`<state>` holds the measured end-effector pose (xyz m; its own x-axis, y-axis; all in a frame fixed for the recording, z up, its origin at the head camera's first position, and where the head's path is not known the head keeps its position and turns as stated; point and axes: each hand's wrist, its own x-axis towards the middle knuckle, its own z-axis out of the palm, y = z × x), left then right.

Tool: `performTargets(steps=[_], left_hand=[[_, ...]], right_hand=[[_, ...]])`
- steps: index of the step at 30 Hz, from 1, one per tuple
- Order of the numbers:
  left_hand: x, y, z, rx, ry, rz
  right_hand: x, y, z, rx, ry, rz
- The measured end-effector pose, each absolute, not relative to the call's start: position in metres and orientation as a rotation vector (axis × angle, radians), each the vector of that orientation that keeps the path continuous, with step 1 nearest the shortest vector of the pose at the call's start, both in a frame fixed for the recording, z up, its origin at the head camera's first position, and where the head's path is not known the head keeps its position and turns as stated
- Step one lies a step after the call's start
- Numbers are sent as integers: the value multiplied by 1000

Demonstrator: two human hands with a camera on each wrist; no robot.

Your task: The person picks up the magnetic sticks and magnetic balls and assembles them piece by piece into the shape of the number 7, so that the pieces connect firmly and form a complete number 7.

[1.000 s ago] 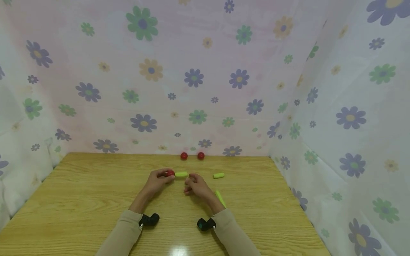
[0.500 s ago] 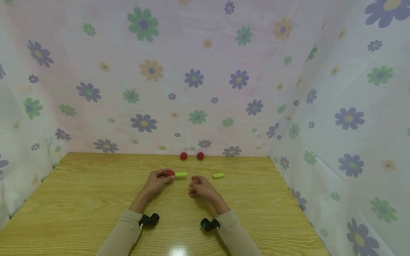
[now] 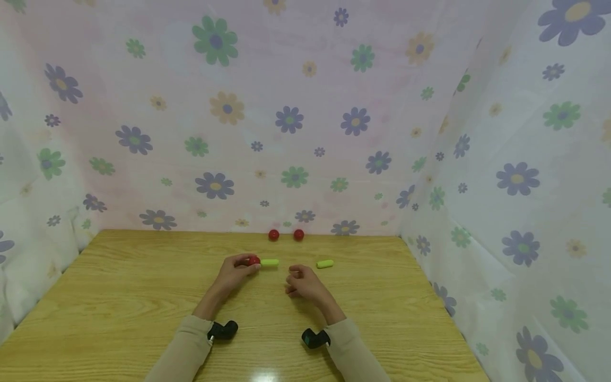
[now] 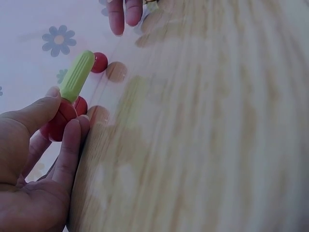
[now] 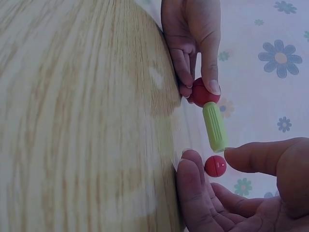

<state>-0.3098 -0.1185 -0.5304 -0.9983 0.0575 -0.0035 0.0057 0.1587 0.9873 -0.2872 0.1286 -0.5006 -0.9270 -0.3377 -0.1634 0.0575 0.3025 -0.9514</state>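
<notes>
At 6 o'clock on the wood-grained counter [image 3: 143, 307] lie two beige sleeves [image 3: 179, 345], with black wrist cameras [image 3: 224, 330] at the cuffs. Beyond them, toward 1 o'clock, the right hand [image 3: 305, 284] holds nothing, its fingers loosely bent and its thumb standing apart from them. Toward 11 o'clock, the left hand [image 3: 234, 272] pinches a glossy red ball [image 3: 255, 261] between thumb and fingers.

From that ball juts a light-green, ridged, seemingly plastic stick [image 3: 270, 262], its long axis running 9 to 3 o'clock. Its free end points rightward and sits just beside the right hand's fingertips, at their 10 o'clock, apart from them. That narrow gap seems the relation that counts most.

At the right hand's 1 o'clock lies a loose light-green stick [image 3: 325, 263], nearly parallel to the first; the right hand is clearly nearer. Farthest, by the flowered cloth [image 3: 258, 204], two more red balls [image 3: 298, 235] rest at 11 and 12 o'clock from the right hand.
</notes>
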Motion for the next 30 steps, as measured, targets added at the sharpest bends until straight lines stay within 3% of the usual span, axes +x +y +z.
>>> performTargets(steps=[30], left_hand=[[-313, -117, -532, 21, 2381, 2001]], right_hand=[[-290, 125, -486, -113, 2257, -1806]])
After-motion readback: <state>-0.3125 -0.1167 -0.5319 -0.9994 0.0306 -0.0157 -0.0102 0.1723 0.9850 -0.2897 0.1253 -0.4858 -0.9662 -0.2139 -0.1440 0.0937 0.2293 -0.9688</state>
